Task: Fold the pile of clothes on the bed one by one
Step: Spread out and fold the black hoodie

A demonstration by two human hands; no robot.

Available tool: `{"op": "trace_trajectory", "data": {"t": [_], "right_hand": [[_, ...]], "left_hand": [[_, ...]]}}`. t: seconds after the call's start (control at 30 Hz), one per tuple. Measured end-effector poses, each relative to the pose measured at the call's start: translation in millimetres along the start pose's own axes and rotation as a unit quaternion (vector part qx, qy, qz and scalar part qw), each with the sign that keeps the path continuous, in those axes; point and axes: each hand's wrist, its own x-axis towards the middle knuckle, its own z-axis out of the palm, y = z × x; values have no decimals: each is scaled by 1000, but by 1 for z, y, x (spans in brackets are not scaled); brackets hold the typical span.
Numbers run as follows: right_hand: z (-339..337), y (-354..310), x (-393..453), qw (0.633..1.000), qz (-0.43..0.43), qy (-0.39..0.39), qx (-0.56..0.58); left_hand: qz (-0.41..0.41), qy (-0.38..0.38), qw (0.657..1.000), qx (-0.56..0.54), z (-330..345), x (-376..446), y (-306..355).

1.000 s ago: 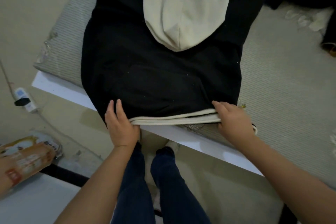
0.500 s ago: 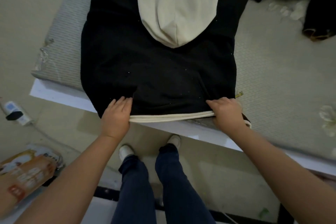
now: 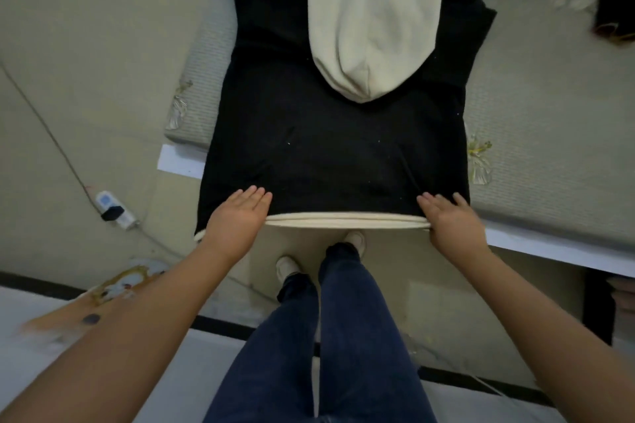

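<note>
Head view: left hand (image 3: 237, 216) and right hand (image 3: 450, 221) flat on hoodie (image 3: 330, 148).

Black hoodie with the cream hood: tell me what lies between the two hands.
Head view: the hoodie's cream hem band, between left hand and right hand.

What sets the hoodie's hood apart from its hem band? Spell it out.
Colour does not separate them: the hood and the hem band are both cream against the black hoodie. The hood is a broad rounded panel lying flat on the body; the hem band is a thin strip along the near edge. Nothing touches the hood; the left hand and right hand rest at the band's ends.
</note>
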Motion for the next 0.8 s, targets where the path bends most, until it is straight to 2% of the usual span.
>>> {"op": "trace_trajectory", "data": {"t": [0.13,0.27,0.43,0.53,0.6,0.8], "right_hand": [[-64,15,51,997,36,52,-36],[-132,45,109,992,60,100,-41],[-202,94,179,982,71,176,-10],[-236,116,214,982,82,172,-14],[-252,129,240,984,86,152,-45],[-254,154,327,974,163,150,-47]], "left_hand": [[-73,-27,997,15,-42,56,-32],[-60,50,997,18,-94,140,-53],[-56,56,991,103,-163,248,-84],[-63,-19,980,187,-197,308,-93],[-76,-39,973,216,-211,345,-95],[-111,43,956,267,-204,441,-111]]}}
